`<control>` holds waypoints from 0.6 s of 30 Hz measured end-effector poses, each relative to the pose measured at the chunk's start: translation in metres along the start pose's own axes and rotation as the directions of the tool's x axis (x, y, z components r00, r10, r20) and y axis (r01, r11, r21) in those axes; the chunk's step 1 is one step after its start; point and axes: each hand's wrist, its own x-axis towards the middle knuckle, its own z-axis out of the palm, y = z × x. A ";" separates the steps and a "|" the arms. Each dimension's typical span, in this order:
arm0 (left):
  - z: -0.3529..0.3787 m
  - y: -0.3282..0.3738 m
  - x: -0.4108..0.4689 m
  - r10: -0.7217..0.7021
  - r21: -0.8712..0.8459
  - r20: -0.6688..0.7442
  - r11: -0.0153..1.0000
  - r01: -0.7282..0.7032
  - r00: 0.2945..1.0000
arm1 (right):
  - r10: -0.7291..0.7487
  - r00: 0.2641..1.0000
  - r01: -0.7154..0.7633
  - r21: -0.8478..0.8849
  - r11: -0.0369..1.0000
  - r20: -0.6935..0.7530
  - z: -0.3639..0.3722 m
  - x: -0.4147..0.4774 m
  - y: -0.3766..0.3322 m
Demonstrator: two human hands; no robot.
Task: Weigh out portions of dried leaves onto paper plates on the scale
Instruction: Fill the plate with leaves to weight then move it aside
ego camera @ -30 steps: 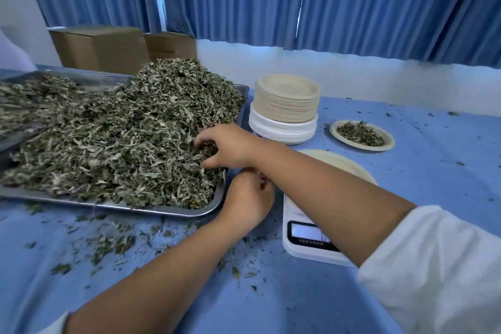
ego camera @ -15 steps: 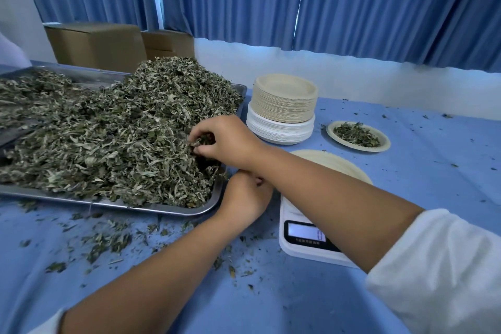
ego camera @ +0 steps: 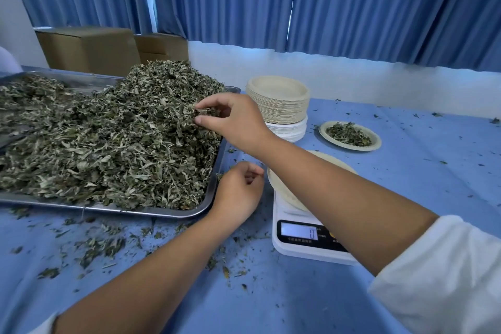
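Dried leaves (ego camera: pixel 108 144) heaped in steel tray (ego camera: pixel 168 214), left of grip | R hand (ego camera: pixel 233 122) grip pinches small tuft (ego camera: pixel 206 112); L hand (ego camera: pixel 238 192) slack, empty | paper plate (ego camera: pixel 282 192) on scale (ego camera: pixel 298 248) right of grip, reads 0 | risk: loose tuft sheds crossing surface (ego camera: pixel 271 301).

Makeshift packing workroom, blue-clothed table (ego camera: pixel 406 179), cardboard boxes (ego camera: pixel 89 49), blue curtains (ego camera: pixel 352 3)

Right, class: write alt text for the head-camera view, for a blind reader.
A person's right hand pinches dried green leaves from a heaped steel tray; the left hand lies between the tray and a white scale bearing a beige paper plate.
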 end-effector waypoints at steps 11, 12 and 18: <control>0.000 -0.009 0.004 -0.025 0.035 -0.030 0.999 0.026 0.999 | 0.175 0.984 -0.175 0.010 0.985 0.022 -0.108 -0.048 0.022; 0.000 -0.008 0.004 -0.021 0.045 -0.030 0.999 0.022 0.999 | 0.215 0.976 -0.214 -0.036 0.976 0.035 -0.118 -0.056 0.027; -0.001 -0.006 0.002 0.028 0.119 -0.016 0.993 -0.026 0.999 | 0.331 0.939 -0.284 -0.336 0.898 0.093 -0.145 -0.090 0.048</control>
